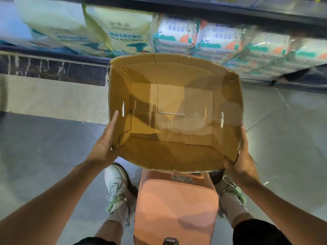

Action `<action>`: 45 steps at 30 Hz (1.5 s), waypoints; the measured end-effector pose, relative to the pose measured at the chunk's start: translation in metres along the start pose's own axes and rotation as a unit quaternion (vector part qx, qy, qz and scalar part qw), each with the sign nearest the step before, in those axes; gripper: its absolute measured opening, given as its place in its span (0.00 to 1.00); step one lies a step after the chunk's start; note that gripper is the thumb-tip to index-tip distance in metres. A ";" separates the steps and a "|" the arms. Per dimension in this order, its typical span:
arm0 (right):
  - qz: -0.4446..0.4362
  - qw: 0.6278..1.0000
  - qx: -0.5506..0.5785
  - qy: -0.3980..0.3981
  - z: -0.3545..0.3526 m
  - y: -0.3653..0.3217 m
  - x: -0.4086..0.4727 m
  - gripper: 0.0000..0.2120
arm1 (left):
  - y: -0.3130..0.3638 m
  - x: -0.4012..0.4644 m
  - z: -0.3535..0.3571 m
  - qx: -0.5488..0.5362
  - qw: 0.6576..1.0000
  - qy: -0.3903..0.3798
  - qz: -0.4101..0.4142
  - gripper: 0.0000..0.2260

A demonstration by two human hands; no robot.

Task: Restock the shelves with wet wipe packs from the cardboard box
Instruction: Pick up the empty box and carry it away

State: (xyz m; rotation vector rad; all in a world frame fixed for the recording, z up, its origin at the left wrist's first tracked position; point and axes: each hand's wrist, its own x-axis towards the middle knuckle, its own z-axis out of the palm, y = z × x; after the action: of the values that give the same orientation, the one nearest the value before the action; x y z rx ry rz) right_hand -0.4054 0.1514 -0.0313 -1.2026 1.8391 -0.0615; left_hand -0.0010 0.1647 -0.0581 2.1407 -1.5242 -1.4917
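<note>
Empty cardboard box (175, 112) held before a stocked shelf (177, 7).
Wet wipe packs (174, 35) lie beyond both hands; left hand (106, 142) presses flat, fingers straight, on the box's side, right hand (242, 156) cups its near corner.

A low shelf (88, 58) runs across the top of the view, its front edge a dark rail just above the floor. Along it stand wet wipe packs: two tall pale green bags (122, 30) toward the left end, leaning, then a row of stacked white packs (175, 35) with teal and orange print reaching on to the right end — some tilted, pressed side by side.

Below lies the grey tiled floor (44, 147), with a paler strip by the shelf's base. On it rest an orange stool (177, 206) and the person's two white sneakers (115, 183), one at each side of the stool.
</note>
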 end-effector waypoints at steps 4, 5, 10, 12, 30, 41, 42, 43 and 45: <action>0.008 1.000 0.011 0.001 -0.028 -0.004 -0.019 0.49 | 0.027 -0.009 -0.003 0.009 1.000 0.007 0.012 0.51; 0.010 1.000 0.012 0.004 -0.036 -0.005 -0.024 0.49 | 0.034 -0.012 -0.003 0.004 1.000 0.006 0.016 0.50; 0.017 0.999 0.039 0.025 -0.081 -0.002 -0.064 0.49 | 0.083 -0.040 -0.006 -0.022 0.999 0.007 0.039 0.50; 0.016 0.996 0.076 0.035 -0.100 -0.003 -0.085 0.47 | 0.106 -0.057 -0.007 -0.017 0.998 0.006 0.055 0.51; 0.098 0.945 0.259 0.175 -0.292 0.060 -0.348 0.55 | 0.405 -0.176 0.007 0.065 0.966 -0.154 0.195 0.53; 0.163 0.876 0.334 0.309 -0.356 0.135 -0.501 0.59 | 0.622 -0.249 0.085 0.167 0.879 -0.286 0.344 0.52; 0.162 0.869 0.346 0.315 -0.364 0.142 -0.508 0.59 | 0.644 -0.256 0.098 0.173 0.870 -0.294 0.355 0.50; 0.163 0.863 0.354 0.322 -0.369 0.152 -0.513 0.59 | 0.665 -0.262 0.111 0.180 0.865 -0.302 0.359 0.49; 0.172 0.850 0.374 0.328 -0.386 0.178 -0.520 0.58 | 0.705 -0.275 0.142 0.202 0.862 -0.314 0.344 0.48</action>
State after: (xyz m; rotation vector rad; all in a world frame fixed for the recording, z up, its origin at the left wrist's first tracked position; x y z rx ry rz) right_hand -0.7429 0.4773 0.4486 -0.2830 2.2432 -1.0007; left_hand -0.5707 0.0928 0.4544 0.9712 -2.6340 -1.7355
